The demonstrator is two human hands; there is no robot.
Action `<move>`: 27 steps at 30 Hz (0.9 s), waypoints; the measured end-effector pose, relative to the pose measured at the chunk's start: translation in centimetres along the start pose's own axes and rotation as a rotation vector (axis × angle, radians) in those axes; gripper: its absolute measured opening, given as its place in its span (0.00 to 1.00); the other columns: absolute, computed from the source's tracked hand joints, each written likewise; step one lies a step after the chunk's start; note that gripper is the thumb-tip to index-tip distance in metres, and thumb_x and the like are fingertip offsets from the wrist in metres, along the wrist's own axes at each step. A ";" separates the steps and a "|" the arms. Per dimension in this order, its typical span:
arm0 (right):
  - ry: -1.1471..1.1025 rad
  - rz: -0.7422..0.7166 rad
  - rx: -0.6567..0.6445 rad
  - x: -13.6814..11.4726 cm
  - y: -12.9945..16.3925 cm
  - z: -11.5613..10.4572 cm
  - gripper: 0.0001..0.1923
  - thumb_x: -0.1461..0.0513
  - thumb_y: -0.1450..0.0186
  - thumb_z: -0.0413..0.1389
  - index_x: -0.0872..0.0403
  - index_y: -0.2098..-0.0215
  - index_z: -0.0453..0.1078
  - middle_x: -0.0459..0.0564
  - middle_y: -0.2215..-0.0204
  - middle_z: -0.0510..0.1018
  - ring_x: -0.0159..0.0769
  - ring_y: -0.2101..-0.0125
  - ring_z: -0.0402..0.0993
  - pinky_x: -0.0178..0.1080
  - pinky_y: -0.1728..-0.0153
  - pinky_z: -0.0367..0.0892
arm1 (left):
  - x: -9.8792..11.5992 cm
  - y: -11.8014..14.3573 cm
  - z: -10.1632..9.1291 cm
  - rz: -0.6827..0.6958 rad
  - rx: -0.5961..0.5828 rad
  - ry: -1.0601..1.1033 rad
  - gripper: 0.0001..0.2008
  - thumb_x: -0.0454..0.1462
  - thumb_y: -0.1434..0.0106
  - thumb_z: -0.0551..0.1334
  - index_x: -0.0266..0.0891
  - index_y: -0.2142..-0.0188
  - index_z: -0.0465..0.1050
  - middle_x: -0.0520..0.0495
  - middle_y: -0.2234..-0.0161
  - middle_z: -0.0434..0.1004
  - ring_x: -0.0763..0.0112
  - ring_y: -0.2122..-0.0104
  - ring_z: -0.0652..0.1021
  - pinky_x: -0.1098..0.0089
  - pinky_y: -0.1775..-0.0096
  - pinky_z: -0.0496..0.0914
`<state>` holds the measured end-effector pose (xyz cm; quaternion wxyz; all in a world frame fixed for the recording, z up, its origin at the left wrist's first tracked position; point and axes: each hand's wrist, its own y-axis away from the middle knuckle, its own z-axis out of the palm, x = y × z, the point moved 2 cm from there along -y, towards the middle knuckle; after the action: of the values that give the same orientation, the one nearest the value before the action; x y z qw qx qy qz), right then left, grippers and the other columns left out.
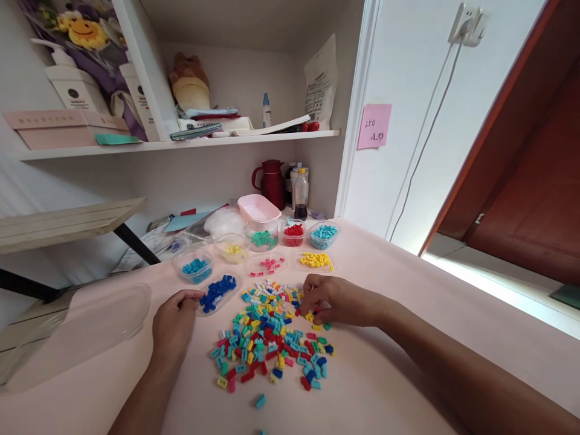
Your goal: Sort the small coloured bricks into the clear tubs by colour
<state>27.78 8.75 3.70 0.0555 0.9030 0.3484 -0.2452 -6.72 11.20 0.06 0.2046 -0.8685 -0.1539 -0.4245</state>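
Observation:
A mixed pile of small toy building bricks (267,338) in red, yellow, blue, turquoise, green and white lies on the pink table. My right hand (338,300) is at the pile's right edge, fingers bent down and thumb apart from them, above yellow and red bricks; none shows in its grasp. Beside a shallow clear tray of dark blue bricks (218,293) rests my left hand (174,323). Its fingers are curled, with the index fingertip at the tray's rim. Whatever lies under those fingers is hidden.
Behind the pile stand clear tubs of blue bricks (194,267), green bricks (263,239), red bricks (293,233) and turquoise bricks (323,235). Shallow trays hold yellow bricks (316,260) and pink bricks (270,264). A large clear lid (104,320) lies left. A pink tub (259,208) sits behind.

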 end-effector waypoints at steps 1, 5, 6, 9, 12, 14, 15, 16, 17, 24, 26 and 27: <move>0.002 0.006 0.012 0.0 -0.1 0.1 0.17 0.70 0.47 0.62 0.47 0.61 0.77 0.47 0.62 0.70 0.30 0.69 0.69 0.34 0.67 0.66 | 0.0 0.0 0.0 0.002 0.000 0.000 0.14 0.38 0.50 0.55 0.42 0.68 0.79 0.49 0.72 0.80 0.64 0.69 0.76 0.69 0.68 0.65; -0.011 0.009 0.034 -0.1 -0.4 0.5 0.14 0.70 0.46 0.61 0.50 0.63 0.77 0.47 0.64 0.70 0.30 0.70 0.69 0.32 0.69 0.65 | 0.1 0.0 0.0 0.007 -0.001 -0.015 0.14 0.38 0.50 0.55 0.43 0.68 0.78 0.50 0.71 0.80 0.64 0.68 0.76 0.69 0.67 0.65; -0.028 0.004 0.035 -0.2 -0.4 0.6 0.13 0.70 0.46 0.61 0.50 0.63 0.77 0.47 0.63 0.70 0.30 0.70 0.69 0.32 0.69 0.66 | 0.1 0.0 0.0 0.008 -0.005 -0.020 0.14 0.38 0.49 0.54 0.43 0.68 0.78 0.50 0.70 0.80 0.64 0.68 0.76 0.69 0.66 0.65; -0.104 0.000 0.060 -0.2 -0.6 0.5 0.10 0.68 0.44 0.60 0.51 0.64 0.77 0.48 0.63 0.71 0.30 0.69 0.69 0.32 0.69 0.66 | 0.2 0.1 0.0 0.001 -0.010 -0.029 0.14 0.38 0.49 0.54 0.43 0.68 0.78 0.50 0.70 0.80 0.64 0.67 0.76 0.69 0.66 0.65; -0.211 -0.012 0.131 0.3 -0.8 -0.1 0.06 0.63 0.42 0.61 0.52 0.65 0.77 0.48 0.63 0.71 0.32 0.66 0.69 0.33 0.67 0.67 | 0.3 0.1 0.0 -0.009 -0.011 -0.028 0.14 0.39 0.49 0.54 0.43 0.68 0.78 0.50 0.70 0.80 0.63 0.67 0.77 0.68 0.66 0.65; -0.279 -0.002 0.220 1.2 -0.7 -0.8 0.07 0.59 0.41 0.60 0.52 0.65 0.76 0.49 0.63 0.72 0.34 0.65 0.69 0.34 0.67 0.67 | 0.3 0.1 -0.1 -0.017 -0.014 -0.036 0.14 0.38 0.49 0.54 0.44 0.68 0.78 0.50 0.70 0.80 0.63 0.67 0.77 0.68 0.65 0.65; -0.308 0.020 0.287 1.9 -0.7 -1.3 0.08 0.58 0.40 0.59 0.52 0.65 0.76 0.49 0.63 0.73 0.34 0.65 0.70 0.35 0.66 0.67 | 0.3 0.1 -0.1 -0.017 -0.012 -0.038 0.14 0.38 0.49 0.54 0.44 0.68 0.78 0.50 0.70 0.81 0.62 0.67 0.77 0.68 0.65 0.65; -0.329 0.054 0.367 2.8 -0.6 -1.7 0.08 0.57 0.40 0.59 0.53 0.65 0.76 0.49 0.63 0.73 0.34 0.65 0.70 0.36 0.66 0.67 | 0.2 0.1 -0.1 -0.015 -0.012 -0.040 0.14 0.38 0.49 0.54 0.44 0.68 0.78 0.50 0.69 0.81 0.62 0.66 0.77 0.68 0.65 0.65; -0.343 0.097 0.456 3.8 -0.4 -2.1 0.09 0.56 0.40 0.58 0.53 0.65 0.75 0.49 0.63 0.73 0.34 0.66 0.70 0.37 0.66 0.67 | 0.2 0.1 -0.1 -0.010 -0.012 -0.038 0.14 0.38 0.49 0.54 0.44 0.68 0.78 0.50 0.69 0.81 0.62 0.66 0.77 0.68 0.65 0.65; -0.208 0.386 0.865 10.3 -0.1 -2.9 0.13 0.54 0.41 0.56 0.52 0.64 0.75 0.50 0.66 0.77 0.37 0.67 0.71 0.42 0.64 0.67 | 0.1 -0.3 -0.1 -0.009 -0.007 -0.043 0.13 0.38 0.50 0.55 0.44 0.69 0.78 0.50 0.67 0.82 0.61 0.66 0.78 0.68 0.66 0.66; -0.188 0.384 0.853 10.9 -0.3 -2.7 0.13 0.54 0.41 0.56 0.52 0.65 0.75 0.50 0.65 0.77 0.38 0.67 0.72 0.42 0.63 0.68 | 0.0 -0.3 0.0 -0.009 -0.006 -0.021 0.13 0.38 0.51 0.55 0.44 0.69 0.78 0.49 0.67 0.82 0.61 0.65 0.78 0.68 0.65 0.66; -0.189 0.377 0.837 11.0 -0.5 -2.6 0.12 0.54 0.42 0.56 0.52 0.64 0.76 0.50 0.65 0.78 0.38 0.67 0.72 0.42 0.63 0.68 | 0.0 -0.3 -0.1 -0.011 -0.005 -0.015 0.13 0.38 0.51 0.56 0.44 0.69 0.78 0.49 0.68 0.82 0.61 0.65 0.78 0.68 0.65 0.66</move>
<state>35.53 16.42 0.75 -0.2385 0.8690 0.0426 -0.4315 -6.89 11.44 0.17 0.1987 -0.8714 -0.1591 -0.4194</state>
